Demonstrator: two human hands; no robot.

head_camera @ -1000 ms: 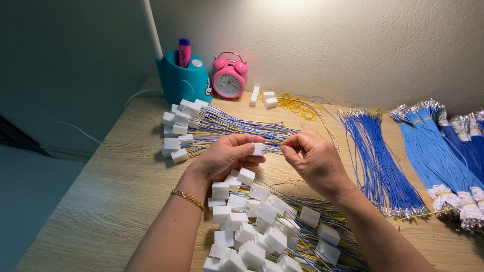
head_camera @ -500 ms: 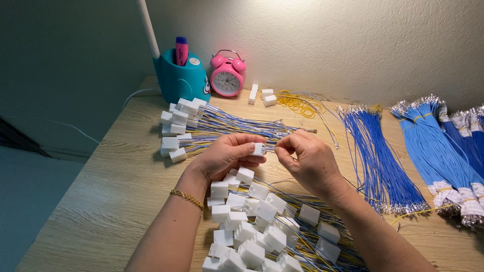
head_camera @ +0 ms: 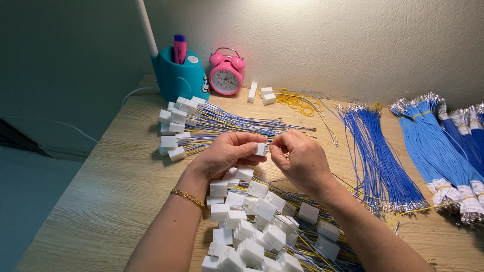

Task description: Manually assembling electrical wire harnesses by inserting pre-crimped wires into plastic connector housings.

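My left hand (head_camera: pixel 228 152) pinches a small white plastic connector (head_camera: pixel 260 149) between thumb and fingers, above the wooden table (head_camera: pixel 101 191). My right hand (head_camera: pixel 298 158) is closed right beside it, fingertips at the connector's open end, pinching a thin wire too fine to see clearly. Below both hands lies a heap of white connectors with blue and yellow wires (head_camera: pixel 252 226). A gold bracelet (head_camera: pixel 187 196) is on my left wrist.
A second batch of wired white connectors (head_camera: pixel 176 126) lies behind the hands. Loose blue wire bundles (head_camera: pixel 375 151) and tied blue bundles (head_camera: pixel 438 146) lie right. At the back stand a teal pen holder (head_camera: pixel 181 78), a pink alarm clock (head_camera: pixel 226 75), yellow rubber bands (head_camera: pixel 297 103).
Both hands stay together at the connector; the right hand's fingers have closed in slightly toward it. The view has shifted a little.
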